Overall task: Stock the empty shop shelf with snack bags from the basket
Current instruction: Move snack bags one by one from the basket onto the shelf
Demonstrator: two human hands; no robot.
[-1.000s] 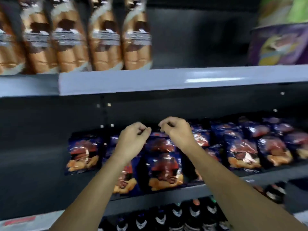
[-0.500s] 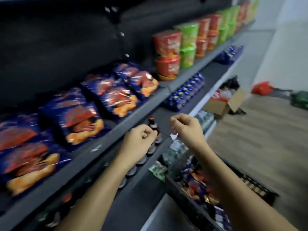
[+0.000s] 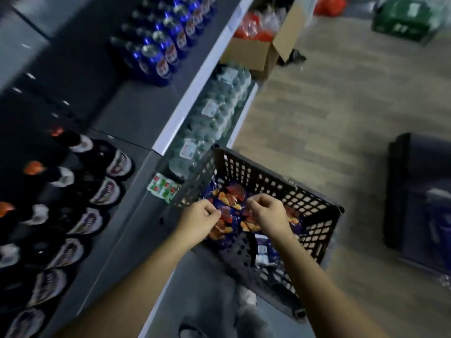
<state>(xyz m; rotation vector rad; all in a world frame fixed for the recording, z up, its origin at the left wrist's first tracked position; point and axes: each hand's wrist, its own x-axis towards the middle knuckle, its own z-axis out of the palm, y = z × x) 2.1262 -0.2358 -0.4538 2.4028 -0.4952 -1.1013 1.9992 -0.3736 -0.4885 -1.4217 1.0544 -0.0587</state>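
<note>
Left hand (image 3: 199, 217) and right hand (image 3: 266, 213) now over basket (image 3: 317, 198), wood-look floor (image 3: 341, 106) beside.

— Can you read any label here?
— No. The print on the snack bags (image 3: 231, 206) in the basket (image 3: 268, 181), the blue cans (image 3: 157, 62) and the dark bottles (image 3: 105, 189) is too blurred to make out.

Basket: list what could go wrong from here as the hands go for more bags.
The snack bags lie overlapped in the basket; lifting one may drag a neighbour over the rim.
The left hand and right hand hover with curled fingers; a thin pinch on a bag's edge could slip.
Dark bottles stand near the shelf front beside the left arm; a swing upward could knock one.
</note>
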